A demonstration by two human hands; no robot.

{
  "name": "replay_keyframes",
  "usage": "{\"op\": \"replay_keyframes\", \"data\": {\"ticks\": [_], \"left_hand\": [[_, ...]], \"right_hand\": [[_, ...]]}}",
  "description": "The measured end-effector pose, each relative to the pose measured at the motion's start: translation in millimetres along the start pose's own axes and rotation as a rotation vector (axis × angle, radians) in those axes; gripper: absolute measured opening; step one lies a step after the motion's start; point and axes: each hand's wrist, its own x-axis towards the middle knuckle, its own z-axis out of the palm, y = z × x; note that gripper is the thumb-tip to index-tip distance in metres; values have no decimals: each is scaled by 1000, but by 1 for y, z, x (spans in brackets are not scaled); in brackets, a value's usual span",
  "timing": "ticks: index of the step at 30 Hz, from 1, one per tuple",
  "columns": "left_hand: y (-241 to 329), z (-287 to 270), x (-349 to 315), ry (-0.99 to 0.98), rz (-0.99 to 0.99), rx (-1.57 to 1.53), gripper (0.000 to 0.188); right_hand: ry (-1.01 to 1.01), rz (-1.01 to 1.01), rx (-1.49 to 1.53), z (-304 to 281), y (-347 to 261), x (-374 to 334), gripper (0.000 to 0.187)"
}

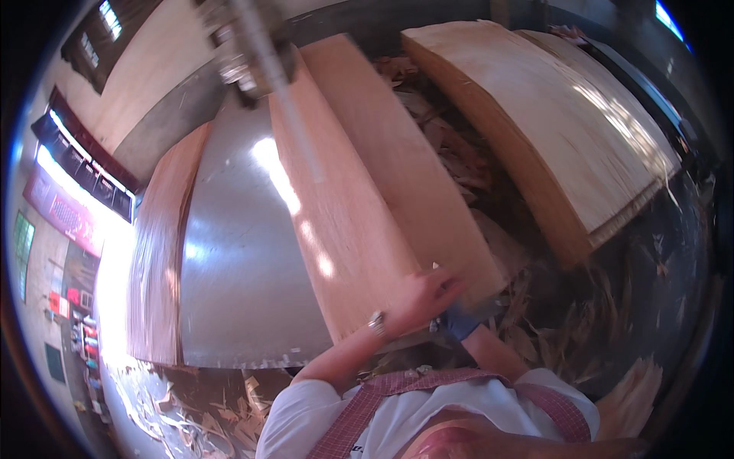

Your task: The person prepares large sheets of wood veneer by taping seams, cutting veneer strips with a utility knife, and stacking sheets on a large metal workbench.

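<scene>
Two long, reddish-brown wood sheets run from the upper centre of the frame down to the lower centre: a left wood sheet (348,229), with bright patches of light along its left side, and a right wood sheet (409,164) alongside it. At the near ends of both, in the lower centre, the left hand (430,294) reaches across toward the right, a shiny band (377,323) around its wrist. Its fingers look bent, but blur hides how far they open and whether they grip a sheet. The right hand (460,322), in a blue covering, sits just below it at the right sheet's near end; its fingers are hidden, so I cannot tell how they stand or what they hold. A smooth metal surface (237,260) spreads left of the sheets, and a tall wood stack (157,260) stands at its left edge. A thick, paler stack (535,115) fills the upper right. A blurred machine part (252,57) hangs at the upper centre. Thin wood scraps (562,340) litter the lower right.
</scene>
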Motion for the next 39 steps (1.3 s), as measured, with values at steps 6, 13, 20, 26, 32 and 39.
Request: {"op": "replay_keyframes", "data": {"ticks": [6, 13, 20, 26, 32, 39], "left_hand": [[-10, 139, 3, -267, -461, -415, 35], [-26, 287, 29, -273, -1027, -1169, 76], [-68, 422, 127, 819, -725, -1847, 88], [-113, 480, 259, 1426, -903, -1216, 28], [-33, 585, 413, 1300, -1085, -1354, 16], [79, 729, 522, 1388, -1043, -1308, 25]], "right_hand": [[266, 88, -242, -143, -194, -41, 26], [423, -49, -281, -321, -377, -70, 31], [596, -190, -479, -517, -557, -60, 35], [669, -229, -669, -642, -712, -39, 40], [772, -283, -838, -811, -855, -40, 52], [751, -344, -1003, -977, -984, -41, 49]]}}
